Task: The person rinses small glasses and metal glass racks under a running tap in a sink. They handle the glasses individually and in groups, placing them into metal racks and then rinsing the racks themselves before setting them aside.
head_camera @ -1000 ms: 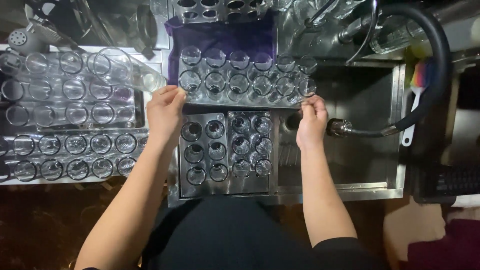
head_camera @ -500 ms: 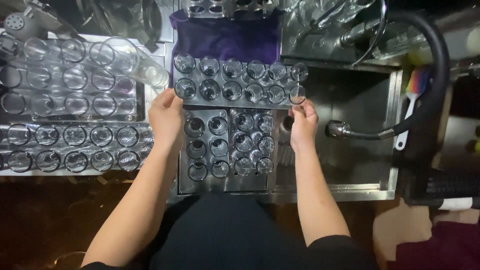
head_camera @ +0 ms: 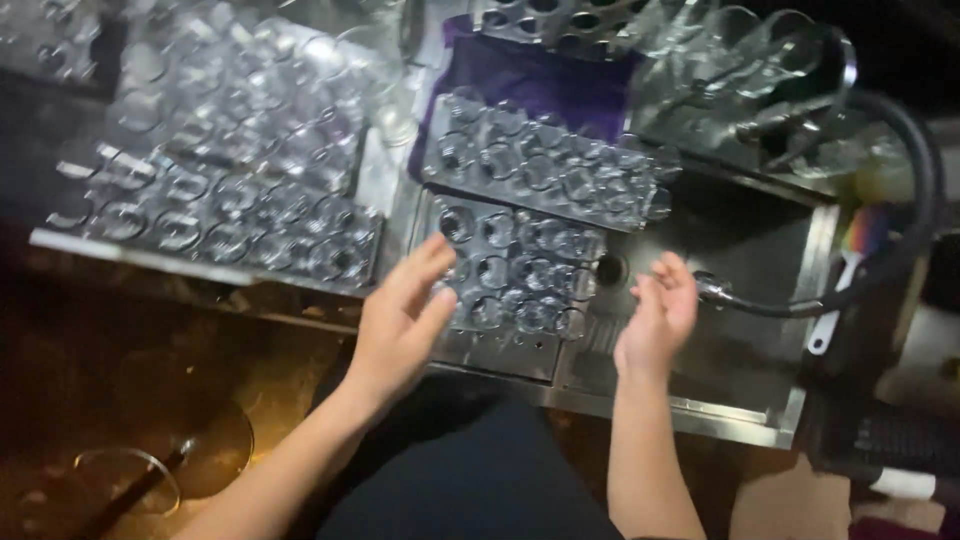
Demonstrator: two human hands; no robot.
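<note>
My left hand [head_camera: 405, 315] hovers with fingers spread just left of a metal tray of small clear glasses [head_camera: 512, 272] that sits in the steel sink [head_camera: 760, 290]. My right hand [head_camera: 660, 312] is open, fingers loosely curled, at the tray's right side above the sink floor. Neither hand holds anything. A second row of clear glasses [head_camera: 545, 165] lies across the sink's far edge, in front of a purple cloth [head_camera: 540, 75].
Many more clear glasses [head_camera: 215, 200] fill racks on the counter to the left. A black hose with a metal nozzle [head_camera: 760, 300] curves into the sink from the right. A glass lid [head_camera: 130, 480] lies at lower left.
Both hands have let go of the tray's sides and pulled back towards me, fingers now spread. The camera has tilted and shifted.
</note>
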